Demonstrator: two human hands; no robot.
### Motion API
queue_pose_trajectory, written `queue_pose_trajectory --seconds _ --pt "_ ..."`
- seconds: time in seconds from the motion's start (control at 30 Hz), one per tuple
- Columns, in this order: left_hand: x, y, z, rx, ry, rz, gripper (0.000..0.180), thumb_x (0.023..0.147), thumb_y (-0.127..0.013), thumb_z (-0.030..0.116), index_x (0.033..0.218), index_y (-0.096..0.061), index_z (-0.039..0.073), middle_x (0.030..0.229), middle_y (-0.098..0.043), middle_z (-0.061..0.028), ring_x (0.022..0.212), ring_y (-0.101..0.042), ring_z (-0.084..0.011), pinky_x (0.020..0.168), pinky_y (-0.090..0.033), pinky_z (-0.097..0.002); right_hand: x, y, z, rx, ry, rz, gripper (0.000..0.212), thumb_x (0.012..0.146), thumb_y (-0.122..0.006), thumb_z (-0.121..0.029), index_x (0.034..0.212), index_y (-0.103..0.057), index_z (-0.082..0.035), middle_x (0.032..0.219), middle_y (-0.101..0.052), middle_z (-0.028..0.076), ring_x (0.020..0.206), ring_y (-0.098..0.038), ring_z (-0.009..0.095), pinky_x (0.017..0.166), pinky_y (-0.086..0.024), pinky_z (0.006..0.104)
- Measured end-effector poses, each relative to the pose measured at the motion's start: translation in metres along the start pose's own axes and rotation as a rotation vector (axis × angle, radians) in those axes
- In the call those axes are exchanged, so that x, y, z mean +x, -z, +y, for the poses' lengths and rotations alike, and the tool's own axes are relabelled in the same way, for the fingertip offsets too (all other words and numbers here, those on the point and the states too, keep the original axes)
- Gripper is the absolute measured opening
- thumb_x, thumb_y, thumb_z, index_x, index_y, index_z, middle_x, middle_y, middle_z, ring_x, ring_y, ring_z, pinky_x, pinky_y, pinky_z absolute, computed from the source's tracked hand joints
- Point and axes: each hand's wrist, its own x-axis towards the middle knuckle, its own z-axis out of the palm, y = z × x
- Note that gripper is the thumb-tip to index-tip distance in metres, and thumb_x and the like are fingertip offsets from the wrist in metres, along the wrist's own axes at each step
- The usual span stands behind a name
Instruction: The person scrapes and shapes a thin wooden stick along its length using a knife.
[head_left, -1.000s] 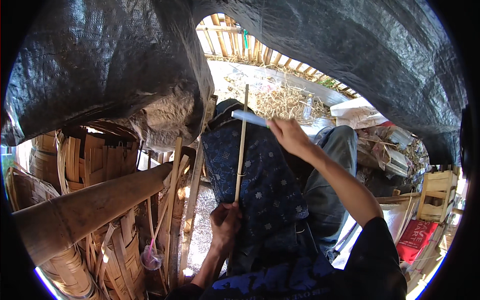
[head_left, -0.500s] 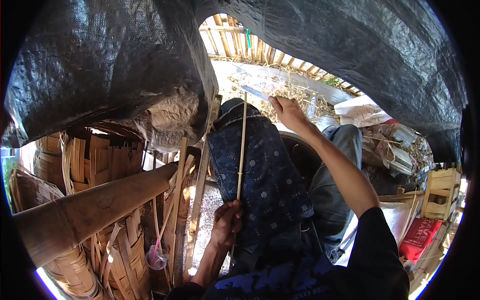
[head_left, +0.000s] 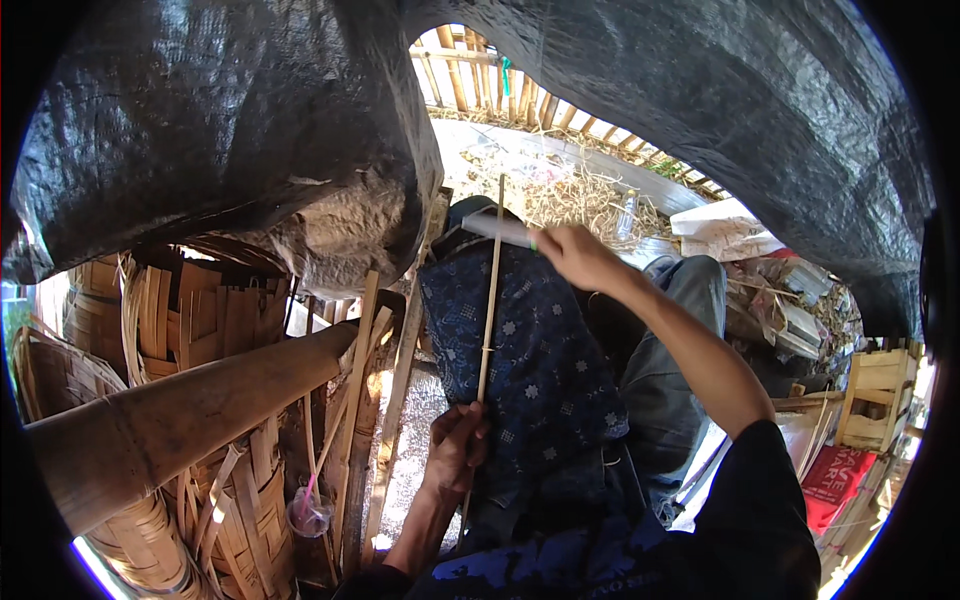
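Observation:
Pinched in the fingers of my left hand point(head_left: 455, 447) is the near part of a thin, pale bamboo strip point(head_left: 488, 345). It runs away from me, nearly straight, over a dark blue patterned cloth point(head_left: 545, 390) draped on my leg. A small node marks it partway along. My right hand point(head_left: 580, 256) is closed round a knife point(head_left: 497, 230), its handle mostly hidden by the fingers. The blade, slightly blurred, lies across the strip short of its far tip; I cannot tell whether it cuts in.
A thick bamboo pole point(head_left: 200, 410) juts in from the left above woven bamboo baskets point(head_left: 190, 325). Beside it stands a plastic cup point(head_left: 310, 512) with a pink straw. Shavings point(head_left: 570, 200) litter the ground ahead. Dark tarpaulin point(head_left: 680, 80) hangs overhead. A red bag point(head_left: 838, 487) lies right.
My right hand has drawn the knife a little toward me, from the strip's far tip to a point across it. My left hand keeps its hold in nearly the same place.

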Motion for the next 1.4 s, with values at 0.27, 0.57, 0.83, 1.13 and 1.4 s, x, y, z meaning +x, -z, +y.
queue_pose_trajectory --seconds 0.27,0.57,0.83,1.13,1.4 --pt "-0.003 -0.009 0.002 0.101 -0.033 0.032 0.017 0.088 -0.06 0.022 0.079 -0.055 0.008 0.06 -0.047 0.0024 0.04 -0.034 -0.0027 0.035 -0.023 -0.0178 0.01 0.002 0.013 0.001 0.088 0.246 0.041 0.095 -0.045 -0.03 0.071 -0.056 0.001 0.051 -0.052 0.017 0.04 -0.051 0.025 0.043 -0.038 0.0384" --pt "-0.007 -0.014 0.002 0.104 -0.053 0.062 0.02 0.088 -0.06 0.022 0.076 -0.052 0.009 0.06 -0.047 0.0023 0.041 -0.033 -0.0025 0.037 -0.023 -0.0188 -0.038 -0.018 -0.009 0.003 0.154 0.156 0.036 0.094 -0.048 -0.024 0.069 -0.053 0.002 0.05 -0.051 0.018 0.043 -0.053 0.03 0.044 -0.038 0.0412" --pt "-0.005 -0.007 0.002 0.075 -0.025 0.044 0.019 0.088 -0.06 0.022 0.076 -0.052 0.01 0.06 -0.047 0.0023 0.042 -0.033 -0.0021 0.037 -0.023 -0.0178 -0.012 -0.015 -0.003 0.015 0.007 0.2 0.037 0.094 -0.048 -0.027 0.071 -0.053 0.001 0.056 -0.053 0.021 0.048 -0.053 0.038 0.045 -0.04 0.0432" --pt "-0.002 -0.002 0.006 0.002 0.047 -0.023 0.014 0.089 -0.058 0.021 0.083 -0.056 0.008 0.062 -0.046 0.0029 0.042 -0.033 -0.0026 0.035 -0.022 -0.0177 0.003 -0.013 0.017 -0.046 0.089 0.406 0.038 0.095 -0.046 -0.028 0.071 -0.054 0.0 0.05 -0.052 0.016 0.039 -0.049 0.025 0.041 -0.039 0.0397" --pt "0.0 0.0 0.0 -0.036 0.044 -0.032 0.014 0.089 -0.058 0.02 0.089 -0.057 0.006 0.062 -0.045 0.002 0.041 -0.033 -0.0031 0.035 -0.022 -0.0177 -0.057 -0.026 -0.018 -0.028 0.123 0.118 0.035 0.094 -0.048 -0.026 0.071 -0.052 0.0 0.051 -0.051 0.018 0.042 -0.052 0.031 0.044 -0.039 0.0434"
